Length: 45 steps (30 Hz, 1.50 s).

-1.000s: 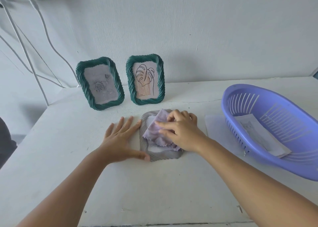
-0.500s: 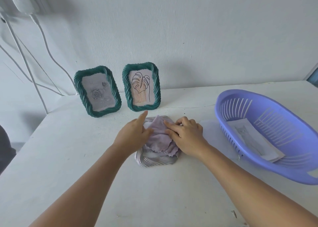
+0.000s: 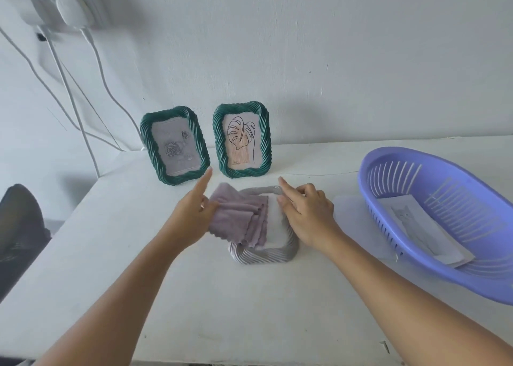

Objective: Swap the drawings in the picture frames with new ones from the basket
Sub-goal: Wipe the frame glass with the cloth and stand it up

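Lying flat mid-table, grey frame (image 3: 263, 251) is half covered by a lilac cloth (image 3: 238, 218), pinched by left hand (image 3: 191, 215), index straight. Right hand (image 3: 308, 215) is rested on the frame, fingers loosely curled, gripping nothing. Drawings (image 3: 422, 226) sit in purple basket (image 3: 388, 160), right.

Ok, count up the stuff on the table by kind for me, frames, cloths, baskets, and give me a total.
Green frames: 2
Grey frame: 1
Cloth: 1
Basket: 1
Total: 5, not counting the papers in the basket and beside it.
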Each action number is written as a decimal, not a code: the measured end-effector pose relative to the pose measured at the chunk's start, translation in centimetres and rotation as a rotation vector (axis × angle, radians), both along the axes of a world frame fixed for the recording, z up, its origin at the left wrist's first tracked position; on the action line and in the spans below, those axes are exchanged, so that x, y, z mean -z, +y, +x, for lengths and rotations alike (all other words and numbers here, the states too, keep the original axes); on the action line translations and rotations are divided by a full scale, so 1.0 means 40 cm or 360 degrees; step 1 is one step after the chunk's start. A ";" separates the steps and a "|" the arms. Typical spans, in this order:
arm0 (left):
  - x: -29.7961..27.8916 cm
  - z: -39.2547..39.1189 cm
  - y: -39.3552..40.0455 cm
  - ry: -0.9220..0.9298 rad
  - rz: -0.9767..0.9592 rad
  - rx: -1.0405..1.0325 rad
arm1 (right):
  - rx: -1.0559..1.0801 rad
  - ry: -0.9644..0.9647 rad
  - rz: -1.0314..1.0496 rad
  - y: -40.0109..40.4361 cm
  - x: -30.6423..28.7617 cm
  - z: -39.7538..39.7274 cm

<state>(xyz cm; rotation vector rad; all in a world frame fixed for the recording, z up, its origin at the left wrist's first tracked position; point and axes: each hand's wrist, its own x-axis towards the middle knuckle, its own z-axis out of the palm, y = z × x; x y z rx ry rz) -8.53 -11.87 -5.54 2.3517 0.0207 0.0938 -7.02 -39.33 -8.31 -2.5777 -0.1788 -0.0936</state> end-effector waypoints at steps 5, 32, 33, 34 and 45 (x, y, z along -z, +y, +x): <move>0.020 -0.050 0.165 0.0024 0.0210 -0.0255 | -0.0013 0.0107 -0.0089 0.019 0.012 0.001; 0.011 -0.044 -0.099 0.0077 0.0789 0.0112 | 0.0099 0.0228 -0.0314 0.003 0.006 -0.034; 0.016 -0.043 -0.108 0.0086 0.0817 0.0116 | 0.0096 0.0243 -0.0320 0.004 0.005 -0.036; 0.020 -0.044 -0.114 0.0076 0.0840 0.0113 | 0.0091 0.0255 -0.0322 0.005 0.004 -0.037; 0.051 -0.063 -0.114 0.0063 0.0292 0.0001 | -0.0014 0.0305 -0.0078 0.025 -0.017 -0.056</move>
